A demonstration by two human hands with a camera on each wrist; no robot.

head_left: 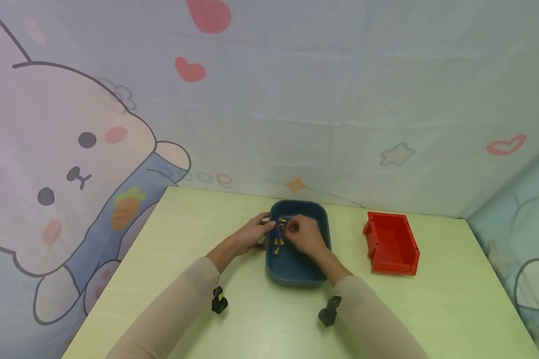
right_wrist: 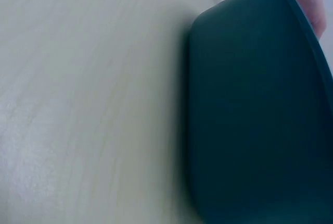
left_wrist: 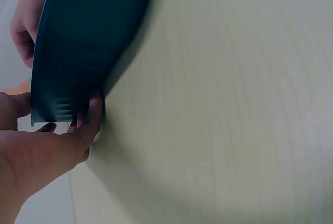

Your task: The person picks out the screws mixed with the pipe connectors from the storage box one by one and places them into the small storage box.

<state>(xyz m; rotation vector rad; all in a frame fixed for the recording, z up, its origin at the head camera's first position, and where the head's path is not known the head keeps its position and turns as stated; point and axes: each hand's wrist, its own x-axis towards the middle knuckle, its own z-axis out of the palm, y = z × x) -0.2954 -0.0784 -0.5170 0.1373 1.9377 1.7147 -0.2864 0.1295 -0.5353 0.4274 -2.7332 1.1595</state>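
Note:
A dark blue-green plastic tub [head_left: 298, 273] stands on the table in front of the person. My left hand [head_left: 250, 233] grips its left side, thumb at the rim; the left wrist view shows the fingers against the outer wall [left_wrist: 93, 36]. Several small brass-coloured pieces with blue parts [head_left: 277, 242] lie along the tub's left inside. My right hand [head_left: 306, 236] reaches over the right side into the tub, fingers bent, fingertips right at these pieces. Whether it pinches one I cannot tell. In the right wrist view, the tub's wall [right_wrist: 250, 109] hides most of that hand.
To the right of the tub stands a red open-fronted bin [head_left: 393, 244]. Both share a pale yellow-green table [head_left: 458, 299]. Behind its back edge hangs a printed cloth [head_left: 287, 109] with a cartoon bear and hearts. A black wrist camera [head_left: 329, 312] sits beneath the right forearm.

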